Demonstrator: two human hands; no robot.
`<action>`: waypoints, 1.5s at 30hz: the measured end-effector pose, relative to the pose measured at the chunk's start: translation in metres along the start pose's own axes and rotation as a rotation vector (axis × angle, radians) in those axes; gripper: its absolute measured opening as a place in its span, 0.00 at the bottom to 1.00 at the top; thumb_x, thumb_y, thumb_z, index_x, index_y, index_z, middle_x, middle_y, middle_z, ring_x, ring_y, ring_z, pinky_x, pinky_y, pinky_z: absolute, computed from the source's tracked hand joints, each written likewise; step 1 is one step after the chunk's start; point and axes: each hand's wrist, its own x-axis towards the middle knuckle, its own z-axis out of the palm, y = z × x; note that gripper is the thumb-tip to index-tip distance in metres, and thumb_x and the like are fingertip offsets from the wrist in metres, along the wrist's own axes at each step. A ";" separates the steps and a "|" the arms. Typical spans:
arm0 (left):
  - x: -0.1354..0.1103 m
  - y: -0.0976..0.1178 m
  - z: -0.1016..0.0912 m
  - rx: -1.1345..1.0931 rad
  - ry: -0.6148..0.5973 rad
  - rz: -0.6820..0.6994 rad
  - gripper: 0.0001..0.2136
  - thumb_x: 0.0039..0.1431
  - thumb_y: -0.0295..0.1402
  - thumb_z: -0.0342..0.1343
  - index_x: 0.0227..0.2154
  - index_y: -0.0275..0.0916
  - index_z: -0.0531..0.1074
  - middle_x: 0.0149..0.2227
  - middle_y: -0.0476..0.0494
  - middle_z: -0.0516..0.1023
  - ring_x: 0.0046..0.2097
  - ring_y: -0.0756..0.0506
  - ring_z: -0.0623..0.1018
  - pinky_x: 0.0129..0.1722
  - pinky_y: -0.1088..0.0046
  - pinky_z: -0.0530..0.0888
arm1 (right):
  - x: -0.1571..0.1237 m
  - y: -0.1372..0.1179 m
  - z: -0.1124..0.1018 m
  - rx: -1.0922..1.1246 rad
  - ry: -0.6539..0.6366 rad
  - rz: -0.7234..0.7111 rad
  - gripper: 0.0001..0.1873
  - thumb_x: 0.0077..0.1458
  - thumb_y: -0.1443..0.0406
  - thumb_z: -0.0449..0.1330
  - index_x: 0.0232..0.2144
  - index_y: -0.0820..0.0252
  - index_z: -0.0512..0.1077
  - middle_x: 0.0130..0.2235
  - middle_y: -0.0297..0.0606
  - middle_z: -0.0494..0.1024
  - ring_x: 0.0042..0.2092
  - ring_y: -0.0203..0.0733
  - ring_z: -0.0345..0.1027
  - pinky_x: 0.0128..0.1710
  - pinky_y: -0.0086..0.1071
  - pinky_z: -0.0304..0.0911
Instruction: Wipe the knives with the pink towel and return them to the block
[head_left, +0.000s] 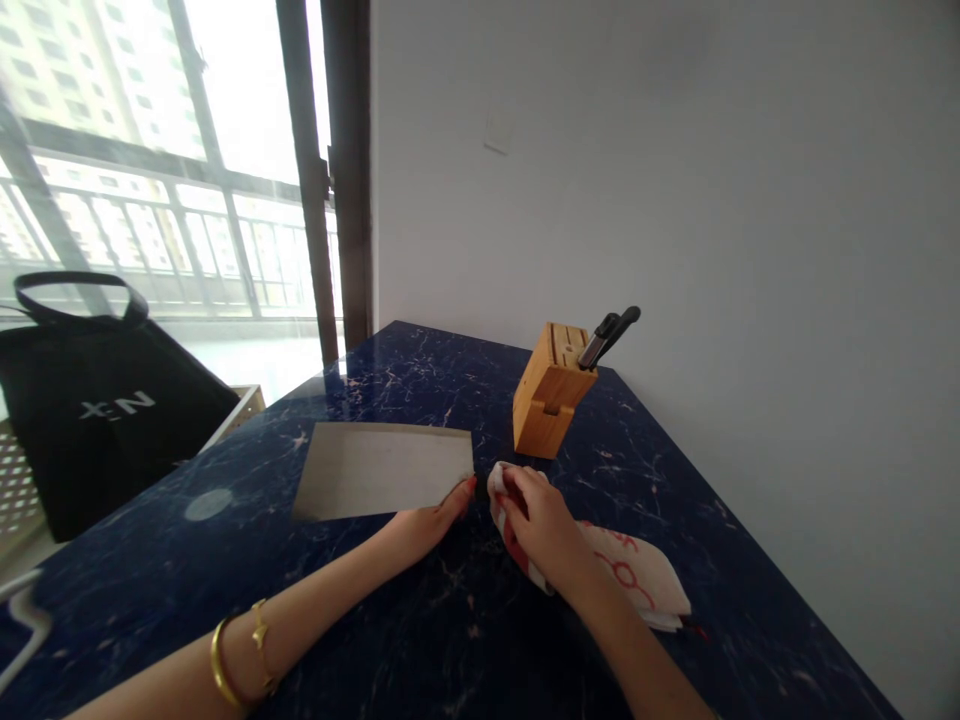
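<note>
A wide rectangular cleaver blade (386, 468) is held up over the dark blue table, its flat face toward me. My left hand (433, 515) is closed on the cleaver at the blade's right end, thumb along the lower corner; the handle is mostly hidden. My right hand (541, 520) pinches a bunched white cloth with red print (630, 570), just right of the blade and apart from it. Part of that cloth lies folded on the table under my right forearm. Beyond my right hand stands a wooden knife block (541, 400), with black-handled tools (609, 335) in its slots.
The blue marbled tabletop (427, 375) runs along a white wall (675, 200) on the right. At the left, a black bag (112, 400) rests by a perforated light basket (19, 490). A pale round spot (208, 504) shows on the table's left side. Windows stand behind.
</note>
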 end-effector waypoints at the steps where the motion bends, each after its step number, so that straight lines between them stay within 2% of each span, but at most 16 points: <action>1: 0.000 0.001 -0.001 0.006 -0.020 0.024 0.16 0.59 0.40 0.38 0.22 0.40 0.65 0.21 0.53 0.67 0.26 0.50 0.69 0.33 0.75 0.68 | 0.000 -0.004 0.001 0.017 -0.007 -0.024 0.11 0.51 0.73 0.50 0.36 0.57 0.66 0.38 0.36 0.70 0.42 0.38 0.62 0.42 0.31 0.56; 5: 0.000 0.003 -0.002 0.021 -0.056 0.048 0.16 0.60 0.40 0.37 0.22 0.41 0.64 0.21 0.53 0.65 0.25 0.50 0.69 0.32 0.75 0.67 | 0.000 -0.005 0.002 0.006 -0.003 -0.011 0.11 0.51 0.73 0.50 0.36 0.57 0.66 0.37 0.36 0.70 0.42 0.38 0.62 0.43 0.31 0.56; 11: -0.002 0.003 -0.002 0.011 -0.063 -0.041 0.19 0.59 0.43 0.37 0.21 0.40 0.65 0.23 0.52 0.69 0.28 0.49 0.70 0.35 0.74 0.66 | 0.005 0.025 -0.007 -0.184 0.072 0.237 0.08 0.50 0.71 0.49 0.32 0.60 0.67 0.33 0.38 0.69 0.36 0.39 0.64 0.37 0.30 0.58; 13: -0.002 0.004 -0.003 0.021 -0.070 -0.044 0.19 0.59 0.43 0.37 0.20 0.40 0.64 0.23 0.52 0.68 0.29 0.50 0.71 0.36 0.74 0.66 | 0.006 0.032 -0.011 -0.219 0.083 0.278 0.08 0.50 0.71 0.49 0.31 0.60 0.67 0.32 0.38 0.69 0.35 0.39 0.64 0.36 0.29 0.58; 17: -0.002 0.006 -0.004 0.041 -0.085 -0.021 0.19 0.60 0.42 0.36 0.20 0.40 0.64 0.23 0.53 0.67 0.29 0.50 0.70 0.36 0.75 0.65 | 0.005 0.028 -0.011 -0.199 0.065 0.237 0.11 0.52 0.70 0.48 0.33 0.60 0.69 0.34 0.39 0.70 0.37 0.39 0.64 0.38 0.29 0.58; 22: -0.001 0.004 -0.003 0.046 -0.079 0.066 0.16 0.60 0.40 0.38 0.23 0.40 0.63 0.23 0.53 0.67 0.29 0.51 0.70 0.36 0.76 0.66 | 0.002 0.007 -0.001 -0.038 0.052 0.035 0.12 0.53 0.70 0.48 0.37 0.58 0.69 0.38 0.39 0.70 0.42 0.38 0.63 0.43 0.31 0.57; 24: -0.001 0.001 -0.002 0.046 -0.079 0.055 0.16 0.60 0.40 0.38 0.22 0.40 0.64 0.23 0.53 0.67 0.29 0.50 0.69 0.36 0.75 0.66 | 0.001 0.003 0.002 -0.036 0.047 0.012 0.12 0.53 0.71 0.48 0.38 0.58 0.68 0.40 0.39 0.70 0.43 0.38 0.62 0.44 0.31 0.56; 28: 0.001 -0.001 -0.001 -0.013 -0.049 -0.017 0.20 0.60 0.41 0.38 0.19 0.39 0.65 0.22 0.52 0.68 0.28 0.50 0.69 0.35 0.75 0.66 | 0.003 0.014 -0.002 -0.123 0.040 0.105 0.12 0.52 0.71 0.48 0.37 0.58 0.67 0.38 0.39 0.69 0.40 0.38 0.63 0.41 0.30 0.57; 35: 0.005 0.000 -0.006 -0.054 -0.051 -0.086 0.23 0.59 0.43 0.37 0.15 0.39 0.68 0.16 0.51 0.61 0.21 0.51 0.64 0.25 0.76 0.64 | 0.006 0.042 -0.018 -0.209 -0.024 0.339 0.09 0.49 0.74 0.48 0.31 0.59 0.65 0.34 0.37 0.71 0.37 0.36 0.65 0.37 0.26 0.56; 39: 0.005 -0.001 -0.006 -0.061 -0.066 -0.108 0.24 0.59 0.44 0.36 0.16 0.39 0.68 0.15 0.52 0.58 0.20 0.51 0.63 0.24 0.76 0.62 | 0.005 0.042 -0.019 -0.216 -0.042 0.368 0.10 0.49 0.74 0.48 0.32 0.59 0.65 0.34 0.37 0.72 0.35 0.36 0.65 0.36 0.25 0.56; 45: 0.004 0.001 -0.006 -0.041 -0.062 -0.102 0.24 0.59 0.44 0.36 0.15 0.39 0.68 0.16 0.51 0.61 0.20 0.51 0.63 0.25 0.76 0.62 | 0.005 0.037 -0.019 -0.246 -0.070 0.374 0.10 0.51 0.72 0.47 0.33 0.60 0.67 0.34 0.39 0.73 0.36 0.36 0.66 0.35 0.25 0.55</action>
